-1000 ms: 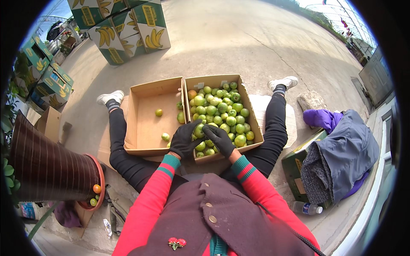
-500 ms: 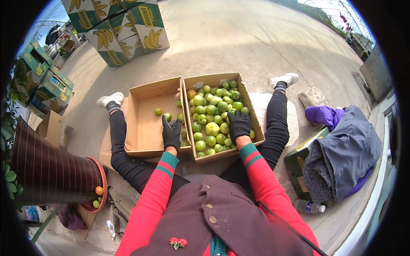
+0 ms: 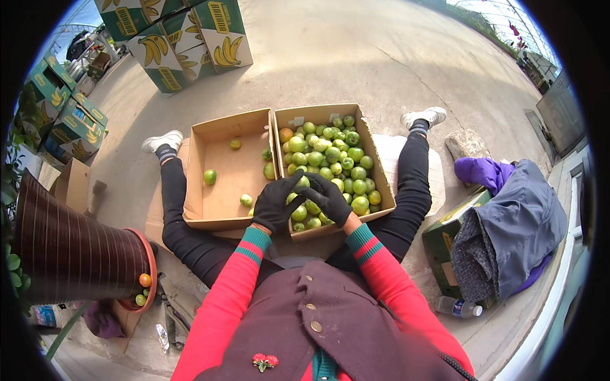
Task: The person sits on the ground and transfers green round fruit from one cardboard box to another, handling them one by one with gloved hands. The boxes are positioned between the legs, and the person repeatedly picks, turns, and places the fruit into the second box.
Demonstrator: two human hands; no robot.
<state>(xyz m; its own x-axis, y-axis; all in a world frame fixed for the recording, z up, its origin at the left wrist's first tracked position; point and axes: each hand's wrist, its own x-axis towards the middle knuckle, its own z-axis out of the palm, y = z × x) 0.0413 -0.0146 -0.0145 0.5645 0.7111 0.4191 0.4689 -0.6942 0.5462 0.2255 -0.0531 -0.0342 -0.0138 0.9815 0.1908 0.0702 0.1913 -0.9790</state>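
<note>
Black-gloved, my left hand (image 3: 276,202) and my right hand (image 3: 326,198) meet over the inner edges of two cardboard boxes. Between them is a green tomato (image 3: 302,182), with the fingers of both hands closed around it. The right box (image 3: 321,114) is heaped with green tomatoes (image 3: 332,154), plus one orange-tinged tomato (image 3: 285,134) at its far left corner. In the left box (image 3: 222,136) a few tomatoes lie apart, among them one green tomato (image 3: 210,176) near the left side. My hands hide the boxes' near inner corners.
My legs stretch out on either side of the boxes. A brown pot (image 3: 82,241) lies tipped on the left, small tomatoes on its orange rim. Banana boxes (image 3: 190,47) are stacked ahead. On the right, clothes (image 3: 508,222) cover a box beside a plastic bottle (image 3: 459,307) and a stone (image 3: 467,145).
My right hand has moved left out of the heap, and my left hand has moved right to meet it around a green tomato. More tomatoes now show spread in the left box.
</note>
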